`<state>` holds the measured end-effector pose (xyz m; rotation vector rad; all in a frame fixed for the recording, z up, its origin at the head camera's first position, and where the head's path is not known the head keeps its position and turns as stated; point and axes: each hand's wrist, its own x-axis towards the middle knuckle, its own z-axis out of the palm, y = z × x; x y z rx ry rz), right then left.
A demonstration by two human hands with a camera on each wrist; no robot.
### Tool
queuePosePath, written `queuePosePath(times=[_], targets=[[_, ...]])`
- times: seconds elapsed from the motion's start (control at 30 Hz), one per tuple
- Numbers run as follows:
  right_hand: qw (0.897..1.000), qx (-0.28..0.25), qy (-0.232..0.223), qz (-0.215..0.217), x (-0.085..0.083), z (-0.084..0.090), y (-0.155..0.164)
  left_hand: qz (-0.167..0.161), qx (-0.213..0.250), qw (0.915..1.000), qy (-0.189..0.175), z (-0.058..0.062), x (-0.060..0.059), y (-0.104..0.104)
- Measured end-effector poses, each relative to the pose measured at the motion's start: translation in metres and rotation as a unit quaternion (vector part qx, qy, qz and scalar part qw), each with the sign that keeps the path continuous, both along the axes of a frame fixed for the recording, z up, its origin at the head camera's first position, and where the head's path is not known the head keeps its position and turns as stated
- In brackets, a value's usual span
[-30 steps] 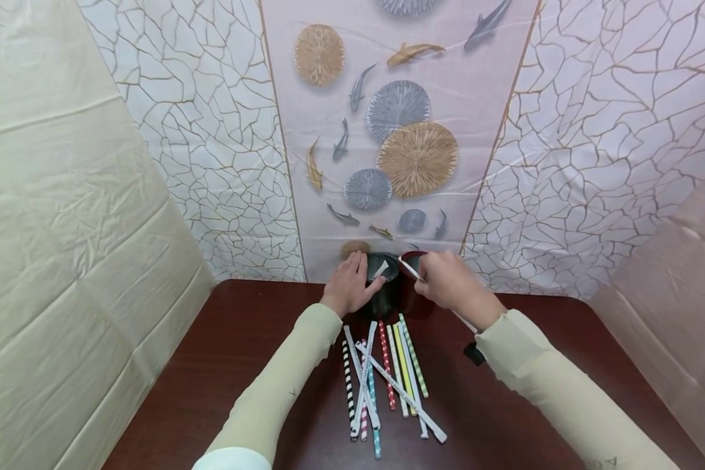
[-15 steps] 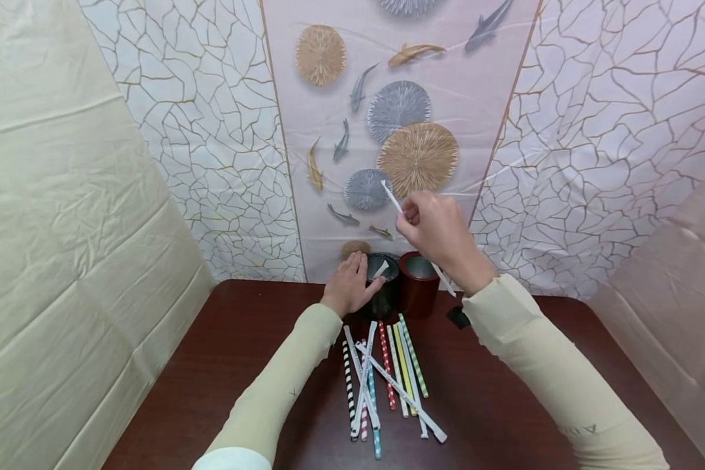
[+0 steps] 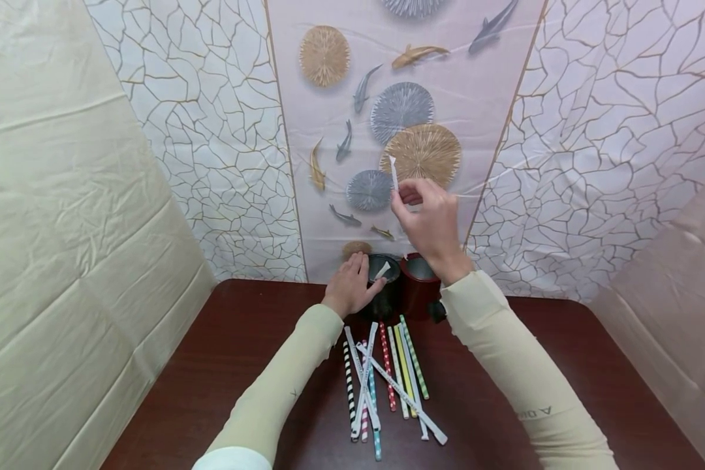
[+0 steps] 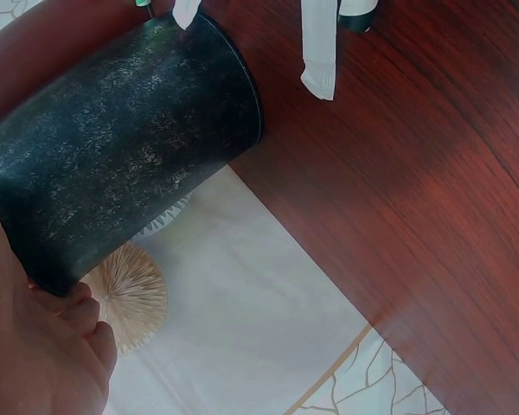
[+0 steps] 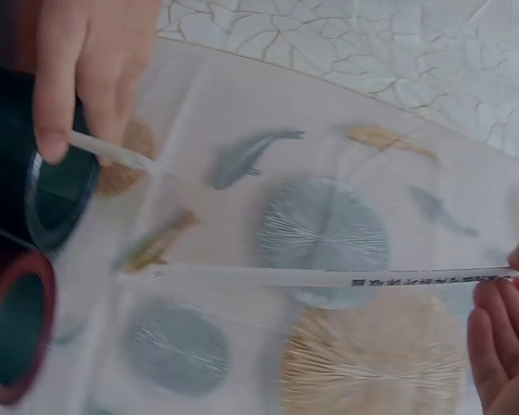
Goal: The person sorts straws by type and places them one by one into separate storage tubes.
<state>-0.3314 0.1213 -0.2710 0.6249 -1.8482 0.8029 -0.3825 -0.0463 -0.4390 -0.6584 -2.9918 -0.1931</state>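
My left hand [image 3: 348, 284] holds the black cup [image 3: 384, 300] by its rim, fingers along the left side and thumb over the mouth. A white-wrapped straw [image 3: 383, 268] stands in that cup, its tip above the rim. My right hand [image 3: 430, 219] is raised above the red cup [image 3: 418, 295] and pinches another paper-wrapped straw [image 5: 311, 277] near one end. This straw is held steeply, its lower end overlapping the red cup's rim in the head view. In the right wrist view, dark print shows on its wrapper close to the fingers.
On the dark red table [image 3: 258, 339], several straws lie in front of the cups: a black-striped one [image 3: 349, 385], a red dotted one [image 3: 386, 365], a green-striped one [image 3: 414, 358] and crossed white-wrapped ones [image 3: 429, 421]. A patterned cloth [image 3: 211, 130] hangs right behind the cups.
My right hand has risen from the red cup and shifted left with the straw, which has turned steeper. My left hand stays at the black cup.
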Motion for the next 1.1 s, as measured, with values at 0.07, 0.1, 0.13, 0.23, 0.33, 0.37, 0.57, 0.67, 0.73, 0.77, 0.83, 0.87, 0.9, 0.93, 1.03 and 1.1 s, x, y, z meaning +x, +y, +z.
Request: queuePosePath(times=[0.07, 0.1, 0.13, 0.23, 0.33, 0.37, 0.57, 0.67, 0.73, 0.77, 0.83, 0.87, 0.9, 0.93, 1.03, 1.1], targets=[[1.000, -0.017, 0.003, 0.003, -0.007, -0.009, -0.001, 0.001, 0.001, 1.0000, -0.001, -0.001, -0.001, 0.000], [1.000, -0.028, 0.003, 0.005, -0.010, -0.013, -0.001, 0.002, 0.001, 1.0000, 0.000, -0.001, -0.001, 0.000], [0.999, -0.038, 0.000, 0.007, -0.013, -0.018, -0.001, 0.004, -0.001, 1.0000, -0.001, -0.002, -0.001, 0.000], [0.998, -0.067, -0.011, 0.008, -0.024, -0.032, -0.002, 0.007, 0.000, 1.0000, 0.001, -0.003, -0.001, 0.000], [0.995, -0.098, -0.023, 0.002, -0.032, -0.046, -0.002, 0.007, 0.001, 1.0000, 0.003, -0.003, -0.002, 0.001], [0.994, -0.103, -0.030, -0.001, -0.035, -0.050, -0.002, 0.007, 0.003, 1.0000, 0.003, -0.003, -0.002, 0.001], [0.988, -0.105, -0.114, -0.010, -0.045, -0.069, -0.003, 0.007, 0.005, 0.9999, 0.008, -0.004, -0.003, 0.000], [0.984, -0.103, -0.147, -0.013, -0.044, -0.072, 0.002, 0.005, 0.004, 0.9999, 0.008, -0.004, -0.004, 0.000], [0.982, -0.106, -0.157, -0.014, -0.041, -0.071, 0.007, 0.005, 0.001, 1.0000, 0.005, -0.003, -0.004, 0.000], [0.981, -0.107, -0.163, -0.011, -0.039, -0.070, 0.010, 0.005, 0.000, 1.0000, 0.003, -0.003, -0.004, -0.001], [0.979, -0.104, -0.173, -0.007, -0.035, -0.069, 0.015, 0.007, 0.000, 1.0000, 0.000, -0.003, -0.004, -0.001], [0.979, -0.101, -0.179, -0.006, -0.033, -0.068, 0.018, 0.008, -0.002, 1.0000, -0.001, -0.003, -0.005, -0.001], [0.978, -0.096, -0.185, -0.004, -0.029, -0.067, 0.020, 0.008, -0.004, 1.0000, -0.002, -0.003, -0.005, -0.001], [0.978, -0.091, -0.190, -0.002, -0.025, -0.065, 0.023, 0.009, -0.005, 0.9999, -0.002, -0.003, -0.005, -0.001], [0.977, -0.068, -0.200, -0.005, -0.014, -0.063, 0.032, 0.007, -0.004, 1.0000, -0.002, -0.002, -0.004, -0.001], [0.976, -0.050, -0.209, -0.008, -0.005, -0.062, 0.037, 0.005, -0.002, 1.0000, -0.002, -0.002, -0.004, -0.001]])
